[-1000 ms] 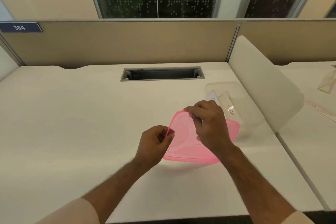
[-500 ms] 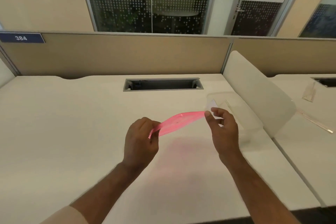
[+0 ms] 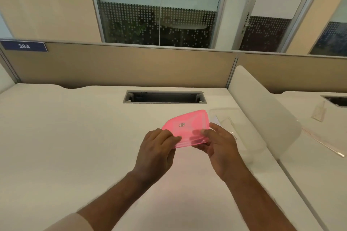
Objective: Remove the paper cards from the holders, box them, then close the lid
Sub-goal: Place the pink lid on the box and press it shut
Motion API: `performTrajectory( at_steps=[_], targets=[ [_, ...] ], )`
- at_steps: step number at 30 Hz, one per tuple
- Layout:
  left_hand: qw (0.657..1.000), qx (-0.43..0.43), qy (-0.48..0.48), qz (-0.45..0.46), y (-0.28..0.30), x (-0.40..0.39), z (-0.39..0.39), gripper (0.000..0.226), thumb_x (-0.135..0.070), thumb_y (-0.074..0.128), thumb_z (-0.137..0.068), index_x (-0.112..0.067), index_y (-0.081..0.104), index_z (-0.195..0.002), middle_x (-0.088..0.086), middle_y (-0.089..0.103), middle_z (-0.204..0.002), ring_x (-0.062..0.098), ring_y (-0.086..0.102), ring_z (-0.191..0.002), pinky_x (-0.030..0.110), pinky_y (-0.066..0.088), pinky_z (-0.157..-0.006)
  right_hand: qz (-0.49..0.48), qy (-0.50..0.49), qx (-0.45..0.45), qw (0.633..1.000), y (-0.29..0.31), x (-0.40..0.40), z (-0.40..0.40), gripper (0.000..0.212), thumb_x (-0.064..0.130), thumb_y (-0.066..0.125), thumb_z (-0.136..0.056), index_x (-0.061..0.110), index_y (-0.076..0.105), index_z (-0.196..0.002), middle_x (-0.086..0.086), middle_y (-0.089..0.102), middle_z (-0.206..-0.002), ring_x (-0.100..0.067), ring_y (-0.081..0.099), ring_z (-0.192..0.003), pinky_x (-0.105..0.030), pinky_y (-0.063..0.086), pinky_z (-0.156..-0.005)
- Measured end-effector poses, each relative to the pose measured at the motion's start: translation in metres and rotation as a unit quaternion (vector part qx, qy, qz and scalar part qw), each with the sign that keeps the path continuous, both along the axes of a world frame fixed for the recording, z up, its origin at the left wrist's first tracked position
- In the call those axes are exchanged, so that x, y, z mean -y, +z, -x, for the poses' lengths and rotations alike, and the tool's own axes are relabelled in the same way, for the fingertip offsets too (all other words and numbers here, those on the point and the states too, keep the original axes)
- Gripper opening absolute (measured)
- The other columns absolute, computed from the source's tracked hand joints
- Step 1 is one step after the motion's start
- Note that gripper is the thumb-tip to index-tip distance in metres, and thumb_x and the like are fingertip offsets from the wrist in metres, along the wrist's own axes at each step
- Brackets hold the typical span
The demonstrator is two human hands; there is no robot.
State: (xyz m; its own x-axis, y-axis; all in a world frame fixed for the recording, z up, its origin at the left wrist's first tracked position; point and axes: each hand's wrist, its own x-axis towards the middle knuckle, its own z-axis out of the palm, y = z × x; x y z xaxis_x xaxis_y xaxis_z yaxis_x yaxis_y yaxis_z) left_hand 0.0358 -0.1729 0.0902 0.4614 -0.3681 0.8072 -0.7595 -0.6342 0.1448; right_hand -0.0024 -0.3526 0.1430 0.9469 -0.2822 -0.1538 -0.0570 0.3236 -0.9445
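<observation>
Between the two hands, raised off the desk (image 3: 75,146), sat the lid (image 3: 187,127): a translucent pink plastic sheet, roughly rectangular with rounded corners, a raised rim running round its edge and a small round embossed mark near its middle. It was tilted, its far edge higher than its near edge, and a faint pink glow fell on the desk below it. The left hand (image 3: 157,148) pinched the near left corner, fingers curled closed over the top of the rim and thumb hidden beneath. The right hand (image 3: 219,146) gripped the near right edge, fingers folded over the lid's top with the thumb under it, showing as a dark shape through the plastic. Both hands were closed on the lid and on nothing else.

Just beyond and to the right of the right hand lay the box (image 3: 234,129), clear plastic and hard to make out against the pale desk, its top open. A white card (image 3: 216,119) with faint markings showed inside it, partly hidden behind the lid's far right corner; how many cards lay there could not be told. Past the lid, a dark cable slot (image 3: 165,97) was cut into the desk. Further right of the right hand, beyond a white curved divider (image 3: 262,110), a clear holder (image 3: 319,112) stood on the neighbouring desk, well apart from the box.
</observation>
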Motion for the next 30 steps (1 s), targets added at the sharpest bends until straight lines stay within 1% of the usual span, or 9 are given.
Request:
performTrajectory(
  at_steps=[4,8,11,13,17,20,23,25,30],
  targets=[
    [0.989,-0.139,-0.031,0.042,0.004,0.015,0.005,0.029,-0.026,0.078,-0.071,-0.022,0.075,-0.100,-0.008,0.068,-0.096,0.013,0.059,-0.096,0.030,0.041,-0.087,0.021,0.039,0.030,0.999,-0.004,0.033,-0.002,0.033,0.000,0.060,-0.086,0.029,0.073,-0.095,-0.019,0.074,-0.094,-0.037,0.072,-0.080,-0.036,0.059,-0.067],
    [0.946,-0.264,-0.012,0.189,0.004,0.023,0.007,0.037,-0.045,0.063,-0.077,-0.026,0.070,-0.107,-0.013,0.062,-0.109,0.008,0.050,-0.113,0.035,0.039,-0.094,-0.012,0.071,0.041,0.997,-0.011,0.073,-0.008,0.053,-0.010,0.051,-0.086,0.027,0.054,-0.123,-0.021,0.072,-0.100,-0.034,0.071,-0.076,-0.038,0.058,-0.068],
    [0.898,-0.338,0.106,0.260,0.004,0.036,-0.003,0.038,-0.039,0.070,-0.080,-0.025,0.064,-0.114,-0.016,0.058,-0.108,0.010,0.050,-0.108,0.042,0.047,-0.089,-0.008,0.098,0.045,0.994,-0.015,0.097,-0.013,0.057,-0.009,0.050,-0.090,0.026,0.048,-0.135,-0.019,0.072,-0.106,-0.031,0.071,-0.080,-0.041,0.057,-0.078],
    [0.872,-0.380,0.135,0.277,0.002,0.045,-0.010,0.040,-0.029,0.076,-0.082,-0.023,0.060,-0.118,-0.012,0.058,-0.109,0.015,0.053,-0.106,0.038,0.048,-0.089,-0.008,0.120,0.054,0.991,-0.016,0.112,-0.014,0.058,-0.010,0.048,-0.090,0.023,0.048,-0.136,-0.024,0.070,-0.105,-0.032,0.069,-0.075,-0.040,0.058,-0.074],
    [0.838,-0.431,0.133,0.307,0.004,0.056,-0.026,0.039,-0.035,0.074,-0.084,-0.030,0.055,-0.118,-0.012,0.058,-0.111,0.008,0.057,-0.099,0.024,0.045,-0.074,-0.020,0.143,0.052,0.988,-0.020,0.135,-0.020,0.059,-0.015,0.042,-0.087,0.017,0.053,-0.134,-0.028,0.067,-0.096,-0.030,0.064,-0.065,-0.031,0.054,-0.058],
    [0.796,-0.485,0.108,0.345,0.008,0.070,-0.040,0.043,-0.044,0.069,-0.087,-0.028,0.052,-0.123,-0.008,0.059,-0.115,0.010,0.060,-0.097,0.022,0.046,-0.066,-0.008,0.159,0.038,0.987,-0.026,0.150,-0.023,0.060,-0.017,0.037,-0.084,0.017,0.059,-0.128,-0.026,0.067,-0.089,-0.028,0.060,-0.061,-0.029,0.049,-0.054],
    [0.802,-0.450,0.140,0.366,0.012,0.082,-0.056,0.054,-0.047,0.067,-0.088,-0.025,0.047,-0.133,-0.005,0.055,-0.122,0.007,0.060,-0.091,0.018,0.045,-0.063,-0.005,0.181,0.021,0.983,-0.028,0.170,-0.026,0.060,-0.016,0.034,-0.082,0.015,0.063,-0.125,-0.025,0.065,-0.086,-0.027,0.056,-0.060,-0.030,0.046,-0.055],
    [0.797,-0.438,0.164,0.383,0.014,0.088,-0.067,0.060,-0.051,0.064,-0.088,-0.024,0.045,-0.137,-0.003,0.053,-0.125,0.010,0.059,-0.094,0.020,0.046,-0.066,-0.013,0.192,0.012,0.981,-0.028,0.184,-0.027,0.057,-0.014,0.035,-0.080,0.012,0.067,-0.120,-0.024,0.064,-0.083,-0.026,0.054,-0.060,-0.029,0.047,-0.054],
    [0.736,-0.491,0.146,0.443,0.006,0.125,-0.071,0.060,-0.056,0.058,-0.090,-0.018,0.045,-0.136,0.004,0.061,-0.120,0.016,0.064,-0.092,0.029,0.051,-0.066,-0.050,0.155,-0.003,0.987,-0.037,0.208,-0.032,0.053,-0.012,0.035,-0.080,0.011,0.070,-0.113,-0.023,0.065,-0.080,-0.025,0.054,-0.060,-0.028,0.049,-0.053]
  ],
)
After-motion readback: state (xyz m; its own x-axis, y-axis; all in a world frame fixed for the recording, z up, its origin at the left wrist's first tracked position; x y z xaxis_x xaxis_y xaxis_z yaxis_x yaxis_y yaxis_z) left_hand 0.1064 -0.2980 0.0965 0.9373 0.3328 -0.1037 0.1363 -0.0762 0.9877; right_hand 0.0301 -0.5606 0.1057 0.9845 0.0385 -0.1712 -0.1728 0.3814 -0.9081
